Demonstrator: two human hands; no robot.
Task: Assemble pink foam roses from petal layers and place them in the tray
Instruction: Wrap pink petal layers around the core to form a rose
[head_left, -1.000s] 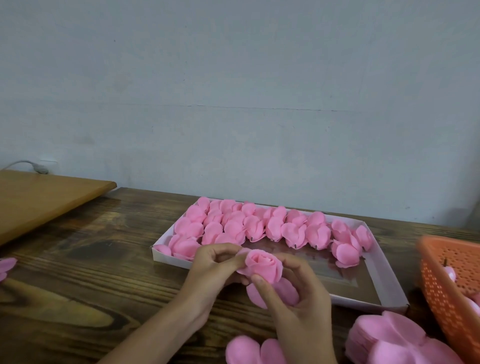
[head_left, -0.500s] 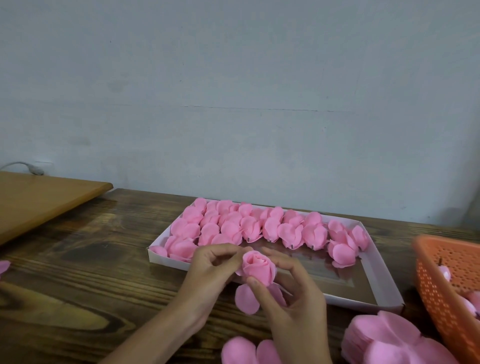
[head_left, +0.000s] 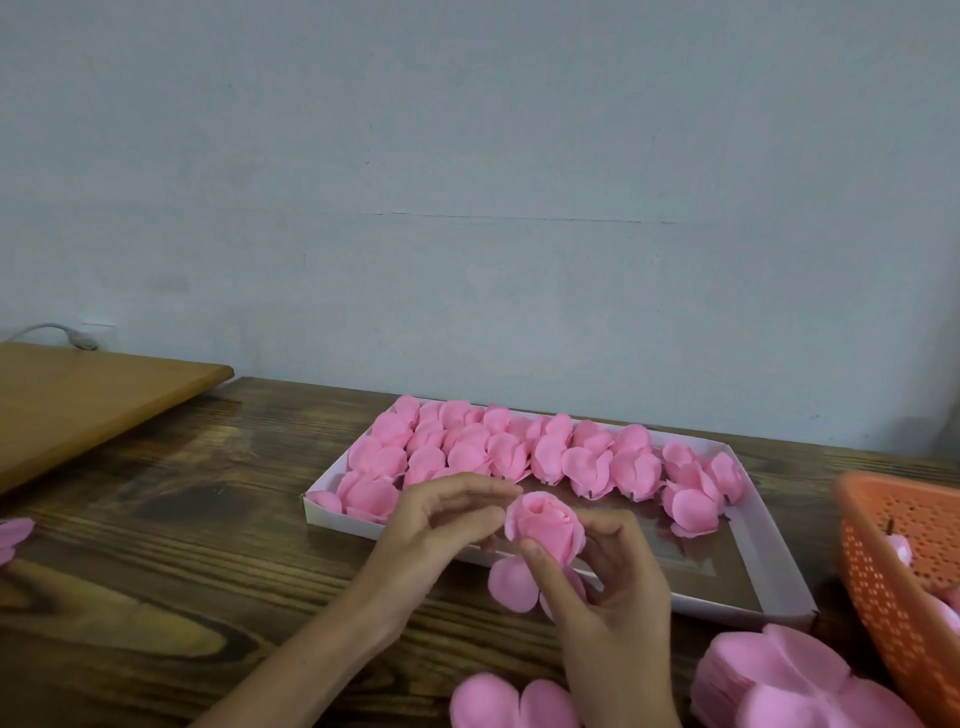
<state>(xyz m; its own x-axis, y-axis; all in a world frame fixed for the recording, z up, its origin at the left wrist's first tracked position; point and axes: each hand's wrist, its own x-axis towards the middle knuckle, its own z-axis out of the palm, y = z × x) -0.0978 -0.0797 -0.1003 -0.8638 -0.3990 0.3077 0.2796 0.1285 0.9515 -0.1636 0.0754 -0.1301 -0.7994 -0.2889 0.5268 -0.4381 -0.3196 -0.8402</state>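
A pink foam rose (head_left: 548, 530) is held above the table's front, in front of the white tray (head_left: 769, 577). My right hand (head_left: 608, 597) grips it from below, thumb pressed on its front, with loose lower petals (head_left: 511, 584) hanging under it. My left hand (head_left: 441, 525) pinches the rose's left outer petal with curled fingers. The tray's left and back parts hold several finished pink roses (head_left: 498, 452); its front right floor is bare.
A stack of flat pink petal layers (head_left: 779, 680) lies at the front right, and another petal layer (head_left: 511, 704) at the bottom edge. An orange perforated basket (head_left: 898, 561) stands at the right. A light wooden board (head_left: 78, 400) sits at the left; one petal (head_left: 13, 535) lies at the left edge.
The rose has been turned slightly in my hands and its lower petals have dropped further below it. Both hands stay in about the same place.
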